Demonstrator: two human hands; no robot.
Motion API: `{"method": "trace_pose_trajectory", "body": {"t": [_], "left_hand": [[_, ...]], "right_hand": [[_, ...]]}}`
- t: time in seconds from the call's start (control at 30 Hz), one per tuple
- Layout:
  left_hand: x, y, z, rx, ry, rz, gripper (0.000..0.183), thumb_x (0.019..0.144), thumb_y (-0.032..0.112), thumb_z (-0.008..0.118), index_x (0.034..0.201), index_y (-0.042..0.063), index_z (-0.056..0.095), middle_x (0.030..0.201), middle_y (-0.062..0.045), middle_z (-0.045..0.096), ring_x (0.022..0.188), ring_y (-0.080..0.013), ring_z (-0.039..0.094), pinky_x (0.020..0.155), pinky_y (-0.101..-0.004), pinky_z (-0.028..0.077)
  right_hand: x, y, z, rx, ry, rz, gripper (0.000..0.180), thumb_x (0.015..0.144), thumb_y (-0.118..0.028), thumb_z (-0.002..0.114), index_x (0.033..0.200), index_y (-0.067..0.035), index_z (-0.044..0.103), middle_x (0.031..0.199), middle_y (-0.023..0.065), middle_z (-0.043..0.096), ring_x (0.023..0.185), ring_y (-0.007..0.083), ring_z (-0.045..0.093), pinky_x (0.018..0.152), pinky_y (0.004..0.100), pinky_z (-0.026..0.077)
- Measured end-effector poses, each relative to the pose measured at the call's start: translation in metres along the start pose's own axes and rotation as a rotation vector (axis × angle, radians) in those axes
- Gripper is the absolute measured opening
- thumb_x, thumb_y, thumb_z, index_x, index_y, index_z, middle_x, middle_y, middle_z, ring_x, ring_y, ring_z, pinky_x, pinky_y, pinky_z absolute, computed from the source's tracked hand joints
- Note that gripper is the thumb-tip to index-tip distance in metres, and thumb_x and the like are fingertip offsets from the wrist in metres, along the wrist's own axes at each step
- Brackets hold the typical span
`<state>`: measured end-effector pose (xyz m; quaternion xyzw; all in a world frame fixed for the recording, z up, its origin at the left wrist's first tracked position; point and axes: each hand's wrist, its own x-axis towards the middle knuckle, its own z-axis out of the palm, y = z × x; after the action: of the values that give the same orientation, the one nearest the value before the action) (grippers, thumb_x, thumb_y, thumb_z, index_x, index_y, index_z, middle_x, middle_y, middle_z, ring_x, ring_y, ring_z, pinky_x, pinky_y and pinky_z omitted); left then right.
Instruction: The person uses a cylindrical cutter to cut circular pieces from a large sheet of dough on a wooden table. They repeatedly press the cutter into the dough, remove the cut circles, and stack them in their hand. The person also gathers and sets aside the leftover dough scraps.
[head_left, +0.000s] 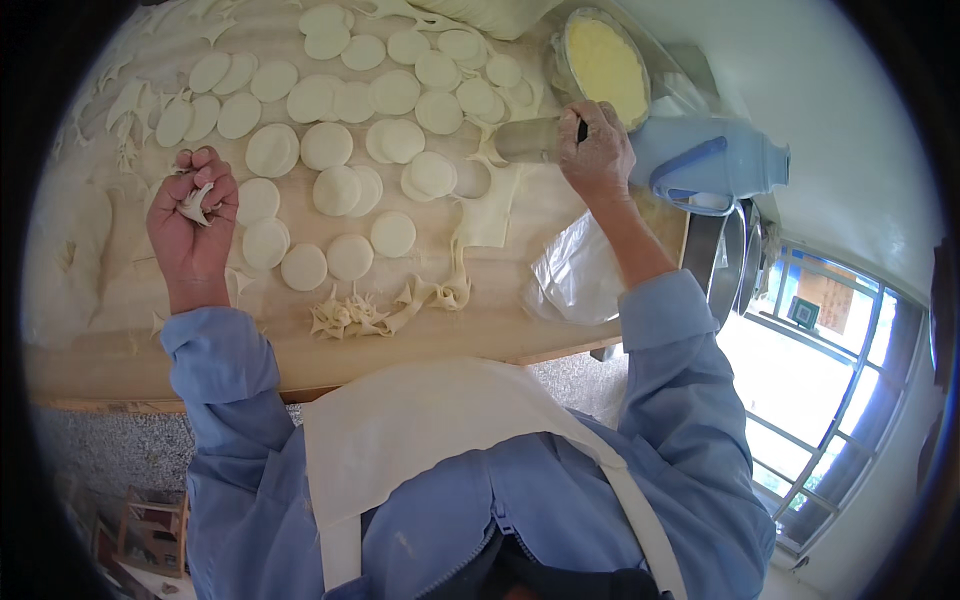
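My left hand, palm up with fingers curled, holds dough scraps above the left side of the wooden work table. My right hand grips a metal cylindrical cutter, which lies tilted over the right edge of the dough. Beside and below the cutter is a cut dough sheet with round gaps. Several thin dough rounds are spread over the table, some overlapping in small stacks. A twisted heap of dough trimmings lies near the front edge. More scraps lie at the upper left.
Past my right hand stands a bowl of pale yellow food. A blue thermos jug is at the right, with a clear plastic bag nearer me. A large dough mass lies at the far side. Metal pans stand beyond the table's right edge.
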<state>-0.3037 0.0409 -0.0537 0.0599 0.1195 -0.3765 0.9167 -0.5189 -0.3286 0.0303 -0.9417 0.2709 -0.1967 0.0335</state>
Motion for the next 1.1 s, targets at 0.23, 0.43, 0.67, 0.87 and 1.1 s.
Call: {"method": "trace_pose_trajectory", "body": {"t": [0.23,0.43,0.67,0.87,1.1], "left_hand": [[0.002,0.001,0.003,-0.012,-0.009,0.005,0.022,0.076,-0.011,0.048,0.096,-0.002,0.051,0.094,-0.014,0.051,0.077,-0.0202,0.05,0.06,-0.028,0.04],[0.0,0.0,0.003,-0.001,-0.007,-0.011,0.022,0.076,-0.011,0.049,0.096,-0.002,0.051,0.094,-0.013,0.05,0.077,-0.0201,0.05,0.06,-0.0282,0.04],[0.003,0.002,0.0,-0.002,-0.046,-0.034,0.023,0.076,-0.012,0.049,0.097,-0.002,0.051,0.094,-0.013,0.05,0.078,-0.0208,0.05,0.061,-0.0283,0.041],[0.003,0.003,-0.002,0.006,-0.032,-0.029,0.022,0.077,-0.012,0.05,0.097,-0.002,0.051,0.094,-0.014,0.05,0.079,-0.021,0.05,0.061,-0.0284,0.041],[0.003,0.004,0.0,0.007,-0.023,-0.035,0.024,0.074,-0.013,0.05,0.096,-0.002,0.051,0.095,-0.012,0.046,0.08,-0.0208,0.047,0.062,-0.029,0.04]], "right_hand": [[0.002,0.007,-0.008,-0.039,0.075,-0.068,0.01,0.083,-0.021,0.061,0.086,-0.013,0.066,0.088,0.0071,0.063,0.083,0.0316,0.062,0.071,0.0421,0.051],[-0.027,0.005,-0.033,-0.014,0.053,-0.118,0.006,0.081,-0.016,0.063,0.085,-0.011,0.065,0.086,0.008,0.062,0.081,0.0315,0.061,0.069,0.0413,0.051],[-0.079,-0.023,-0.04,-0.018,-0.081,-0.182,0.008,0.077,-0.013,0.066,0.085,-0.012,0.065,0.087,0.0067,0.062,0.08,0.0299,0.06,0.068,0.04,0.051],[-0.092,-0.034,-0.03,-0.019,-0.155,-0.192,0.012,0.074,-0.014,0.068,0.086,-0.013,0.064,0.087,0.0041,0.06,0.077,0.0283,0.058,0.06,0.0411,0.051],[-0.093,-0.035,-0.023,-0.024,-0.156,-0.218,0.012,0.074,-0.015,0.069,0.084,-0.013,0.064,0.086,0.0033,0.059,0.074,0.027,0.057,0.056,0.0398,0.05]]}}
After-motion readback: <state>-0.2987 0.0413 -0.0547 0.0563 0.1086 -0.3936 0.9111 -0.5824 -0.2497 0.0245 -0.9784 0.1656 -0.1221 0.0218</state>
